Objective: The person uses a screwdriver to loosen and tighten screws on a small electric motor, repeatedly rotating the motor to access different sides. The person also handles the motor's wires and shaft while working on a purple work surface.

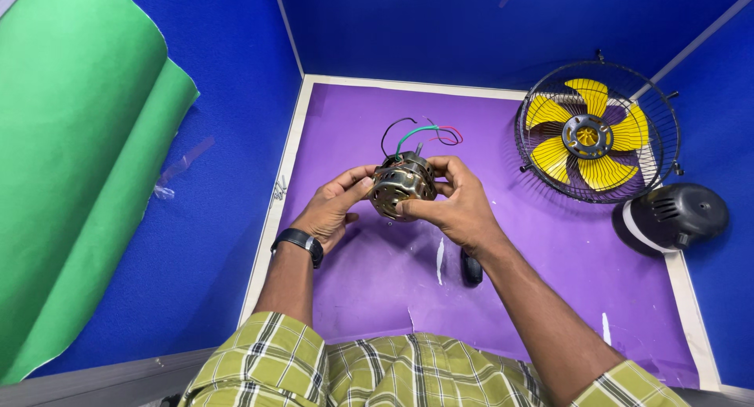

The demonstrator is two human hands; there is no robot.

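Motor in both hands, held above the purple surface: that is the centre of the view, a small round electric motor with a metal casing and copper windings showing through its slots. The left hand cups the motor from its left side, fingers curled under and the thumb pressed against the casing; a black watch sits on that wrist. The right hand grips the motor from its right side, thumb laid across the front of the casing and fingers wrapped round the back, so both hands are closed on it. From the top of the motor rise loose wires, black, green, red and blue, looping away behind it. To the right of the motor, well apart, a black wire fan guard with yellow blades lies on the surface, and just below and right of that guard rests a dark rounded fan housing at the surface's edge. Below the motor and close under the right wrist, a small dark object lies on the purple surface; I cannot tell what it is. Far to the left of the motor, a large green sheet curves against the blue wall. Nearest the camera, below the motor, are the person's green plaid sleeves.
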